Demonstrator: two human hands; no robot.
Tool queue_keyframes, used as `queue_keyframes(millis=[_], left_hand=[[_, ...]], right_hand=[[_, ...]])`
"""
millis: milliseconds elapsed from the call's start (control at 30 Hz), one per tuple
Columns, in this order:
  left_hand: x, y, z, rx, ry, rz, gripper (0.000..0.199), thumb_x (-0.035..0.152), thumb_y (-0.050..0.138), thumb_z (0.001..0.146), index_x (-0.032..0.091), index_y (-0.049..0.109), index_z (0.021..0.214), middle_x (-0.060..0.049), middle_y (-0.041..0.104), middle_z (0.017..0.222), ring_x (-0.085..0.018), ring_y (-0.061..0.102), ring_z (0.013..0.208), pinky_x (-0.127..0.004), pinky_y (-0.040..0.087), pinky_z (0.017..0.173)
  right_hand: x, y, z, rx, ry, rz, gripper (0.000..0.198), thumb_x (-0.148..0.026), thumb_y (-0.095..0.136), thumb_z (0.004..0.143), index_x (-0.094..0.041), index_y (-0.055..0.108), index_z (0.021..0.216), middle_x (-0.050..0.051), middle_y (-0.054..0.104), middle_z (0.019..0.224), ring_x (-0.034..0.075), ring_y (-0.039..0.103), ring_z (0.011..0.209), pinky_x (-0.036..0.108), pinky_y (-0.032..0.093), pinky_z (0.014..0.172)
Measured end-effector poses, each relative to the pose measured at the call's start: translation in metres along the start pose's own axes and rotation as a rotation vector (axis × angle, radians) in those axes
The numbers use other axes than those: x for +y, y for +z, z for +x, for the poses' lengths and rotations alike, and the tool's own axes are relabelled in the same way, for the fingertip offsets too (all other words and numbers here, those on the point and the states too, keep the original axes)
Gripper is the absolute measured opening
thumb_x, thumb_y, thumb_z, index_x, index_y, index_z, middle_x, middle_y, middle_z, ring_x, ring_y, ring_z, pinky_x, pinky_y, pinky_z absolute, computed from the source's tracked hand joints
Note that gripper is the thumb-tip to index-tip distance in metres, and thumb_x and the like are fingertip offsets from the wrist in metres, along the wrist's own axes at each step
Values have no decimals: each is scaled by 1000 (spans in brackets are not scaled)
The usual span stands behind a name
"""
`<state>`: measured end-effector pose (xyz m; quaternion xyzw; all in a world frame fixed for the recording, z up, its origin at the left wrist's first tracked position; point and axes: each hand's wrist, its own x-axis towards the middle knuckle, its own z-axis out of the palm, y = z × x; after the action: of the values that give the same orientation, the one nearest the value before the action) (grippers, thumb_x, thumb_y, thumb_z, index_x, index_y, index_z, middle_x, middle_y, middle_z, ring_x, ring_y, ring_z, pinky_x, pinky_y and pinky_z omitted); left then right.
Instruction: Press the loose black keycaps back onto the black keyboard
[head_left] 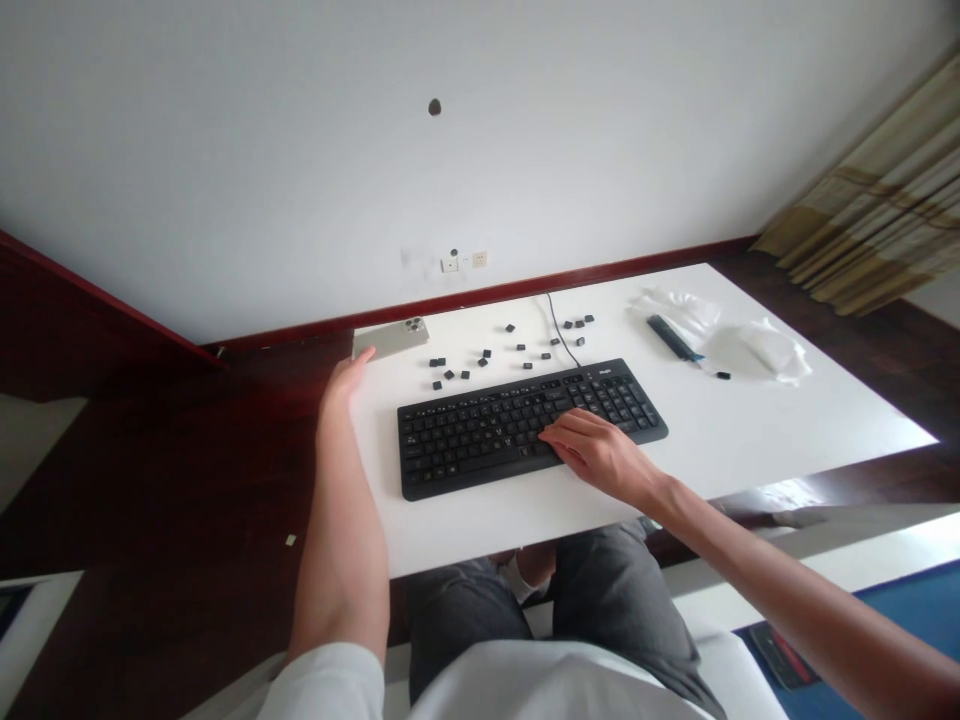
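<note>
A black keyboard [465, 455] lies on the white table with several key positions lacking caps. My right hand [596, 455] is over its lower middle, fingertips drawn together against the keys; whatever is between them is hidden. Several loose black keycaps [482, 362] are scattered behind the keyboard. At the table's left edge, my left hand [345, 385] rests with its thumb stretched out beside a phone [386, 340], seeming to touch its near corner. The other left fingers are mostly hidden. The phone lies with its camera side up.
The white table [795, 430] carries a dark narrow tool or packet [673, 337], a lone black piece [723, 376] and crumpled clear plastic bags [772, 350] on the right. A cable [562, 330] runs from the keyboard over the far edge towards the wall.
</note>
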<state>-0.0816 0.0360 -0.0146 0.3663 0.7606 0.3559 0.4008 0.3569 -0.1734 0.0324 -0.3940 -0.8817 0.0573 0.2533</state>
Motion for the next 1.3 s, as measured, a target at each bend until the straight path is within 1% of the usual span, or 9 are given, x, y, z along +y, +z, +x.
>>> queue_keyframes(millis=[100, 200, 300, 433, 533, 667, 900, 1100, 1300], left_hand=[[3, -1, -3, -27, -23, -22, 51, 53, 79, 84, 11, 81, 113, -17, 81, 107, -29, 79, 91, -33, 61, 78], [3, -2, -3, -34, -16, 3, 51, 54, 78, 85, 12, 81, 114, -17, 81, 109, -30, 79, 94, -33, 61, 79], [2, -3, -3, -31, 4, 53, 52, 56, 78, 85, 12, 81, 112, -17, 81, 110, -31, 79, 96, -32, 61, 77], [3, -3, -4, -31, -2, 51, 54, 55, 76, 86, 10, 80, 115, -18, 81, 107, -32, 79, 94, -32, 61, 71], [2, -3, -5, -29, 1, 72, 55, 56, 76, 86, 10, 80, 115, -17, 81, 107, -32, 79, 93, -31, 61, 70], [2, -4, -3, -17, 27, 107, 55, 57, 75, 85, 11, 80, 114, -16, 81, 106, -32, 79, 96, -31, 61, 74], [3, -5, 0, 20, 27, 186, 59, 60, 74, 85, 11, 80, 117, -17, 80, 112, -33, 77, 106, -34, 61, 89], [10, -5, -10, 34, 48, 177, 50, 53, 76, 85, 11, 81, 111, -15, 81, 93, -36, 78, 98, -37, 63, 82], [12, -6, -14, 32, 54, 186, 49, 53, 76, 85, 12, 81, 112, -14, 80, 89, -37, 78, 99, -36, 63, 80]], right_hand=[[4, 5, -16, 176, 71, 76, 26, -12, 62, 99, -24, 77, 116, 6, 80, 110, 26, 70, 107, 45, 60, 96], [11, 1, -32, 356, 257, 74, 26, -14, 65, 97, -28, 78, 113, 5, 80, 106, 28, 71, 103, 49, 61, 95], [22, -6, -49, 476, 462, 58, 18, -22, 67, 96, -29, 80, 106, 5, 80, 102, 29, 73, 99, 51, 60, 94], [37, -10, -65, 607, 812, 141, 17, -37, 70, 95, -26, 82, 101, 6, 81, 100, 28, 74, 88, 45, 60, 84], [44, -8, -65, 696, 954, 269, 23, -43, 73, 92, -24, 83, 101, 7, 82, 98, 26, 74, 84, 39, 58, 76], [50, -4, -59, 715, 964, 343, 24, -42, 74, 91, -23, 83, 102, 7, 82, 96, 26, 73, 84, 37, 55, 74], [53, -3, -59, 685, 958, 332, 26, -43, 73, 91, -23, 83, 102, 7, 83, 95, 27, 75, 84, 40, 58, 76], [52, -6, -57, 688, 950, 335, 26, -44, 73, 91, -23, 83, 102, 8, 83, 95, 28, 75, 85, 41, 59, 76], [50, -4, -58, 685, 935, 306, 30, -46, 71, 91, -22, 83, 103, 9, 83, 95, 27, 75, 81, 40, 60, 71]])
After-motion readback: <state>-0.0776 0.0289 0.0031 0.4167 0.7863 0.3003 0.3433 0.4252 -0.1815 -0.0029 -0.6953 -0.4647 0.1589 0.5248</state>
